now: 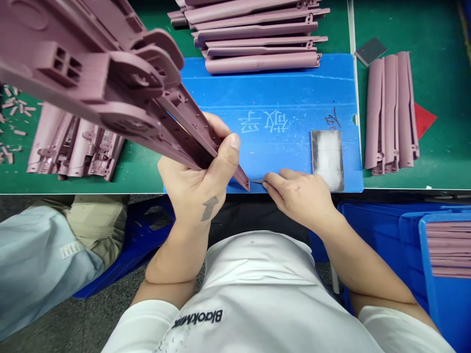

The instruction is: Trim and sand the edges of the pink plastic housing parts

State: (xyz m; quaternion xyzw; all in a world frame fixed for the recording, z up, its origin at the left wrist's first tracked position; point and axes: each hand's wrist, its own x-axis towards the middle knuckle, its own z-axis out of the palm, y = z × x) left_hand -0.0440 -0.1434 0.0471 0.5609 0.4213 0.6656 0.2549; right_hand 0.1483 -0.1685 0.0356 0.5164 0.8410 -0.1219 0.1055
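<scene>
L hand (195, 181) clamped on 1 mauve plastic part (184, 117), R hand (298, 196) pinching 1 small blade (257, 182) at its tip; 3 parts (392, 110) far R, ~6 parts (257, 39) far

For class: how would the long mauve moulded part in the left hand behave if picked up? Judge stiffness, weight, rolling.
Likely stiff: the left hand grips it near one end, and the mauve moulded part shows no sag. Probably light for its size, its end looking hollow. Similar parts lying on the blue board suggest it won't roll.
</scene>
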